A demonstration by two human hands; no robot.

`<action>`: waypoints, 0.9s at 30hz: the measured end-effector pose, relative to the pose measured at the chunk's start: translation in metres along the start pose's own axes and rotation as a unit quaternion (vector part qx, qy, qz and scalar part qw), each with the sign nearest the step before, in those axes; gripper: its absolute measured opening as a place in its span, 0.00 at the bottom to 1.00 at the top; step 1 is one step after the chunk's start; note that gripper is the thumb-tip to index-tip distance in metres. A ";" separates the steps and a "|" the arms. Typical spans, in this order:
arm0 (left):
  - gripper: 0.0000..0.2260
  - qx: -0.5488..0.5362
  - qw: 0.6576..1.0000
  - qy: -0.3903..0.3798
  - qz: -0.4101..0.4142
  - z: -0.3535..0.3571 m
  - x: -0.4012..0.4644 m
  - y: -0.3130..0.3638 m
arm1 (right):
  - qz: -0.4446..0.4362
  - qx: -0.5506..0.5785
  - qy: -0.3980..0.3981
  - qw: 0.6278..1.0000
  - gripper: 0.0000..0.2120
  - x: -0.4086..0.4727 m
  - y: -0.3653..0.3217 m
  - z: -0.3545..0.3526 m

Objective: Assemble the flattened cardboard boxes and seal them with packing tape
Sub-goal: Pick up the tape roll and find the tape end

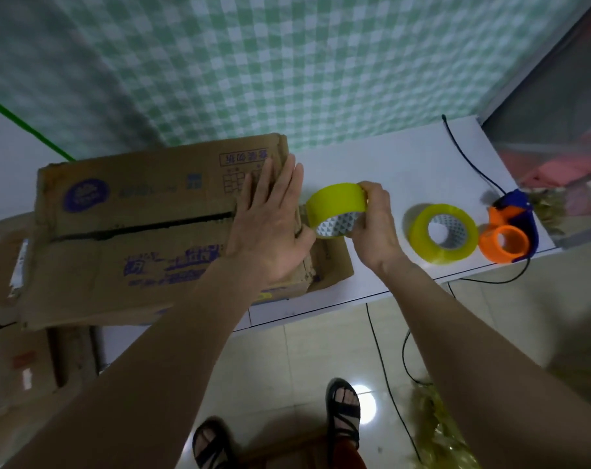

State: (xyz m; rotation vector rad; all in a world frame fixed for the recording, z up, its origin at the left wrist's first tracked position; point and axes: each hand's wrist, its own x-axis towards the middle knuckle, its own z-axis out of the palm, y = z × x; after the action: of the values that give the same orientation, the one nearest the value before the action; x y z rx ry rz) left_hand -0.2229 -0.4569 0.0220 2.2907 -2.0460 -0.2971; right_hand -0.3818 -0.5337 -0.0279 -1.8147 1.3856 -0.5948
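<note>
Left hand (pixel 270 221) presses flat, fingers straight, holding the cardboard box (pixel 145 231) flaps closed, while right hand (pixel 371 221) grips the tape roll (pixel 336 209) to seal them.

The cardboard box (pixel 145 228) carries blue printed Chinese characters, a round blue logo and a small boxed label, all too blurred to read; nothing else bears text

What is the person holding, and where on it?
The right hand grips a yellow tape roll by its rim. The left hand holds nothing, pressing flat on the cardboard box.
</note>
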 end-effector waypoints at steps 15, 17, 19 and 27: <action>0.32 0.097 0.994 -0.023 0.033 -0.010 0.004 0.014 | 0.069 0.095 0.002 0.993 0.22 -0.007 0.011 0.009; 0.33 0.159 0.986 -0.055 0.016 -0.016 0.007 0.026 | 0.078 0.125 -0.028 0.989 0.21 -0.007 0.015 0.006; 0.32 0.209 0.975 -0.075 0.024 -0.019 0.009 0.048 | 0.076 0.148 -0.062 0.984 0.24 -0.009 0.018 0.001; 0.29 0.090 0.969 -0.195 0.125 0.053 0.000 0.134 | 0.112 -0.071 -0.018 0.991 0.24 -0.038 0.098 -0.038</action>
State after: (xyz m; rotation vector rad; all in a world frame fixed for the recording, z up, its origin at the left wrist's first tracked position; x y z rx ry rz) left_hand -0.3634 -0.4679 -0.0069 2.1705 -2.6204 -0.6102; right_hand -0.4799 -0.5201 -0.0804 -1.7379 1.6152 -0.3522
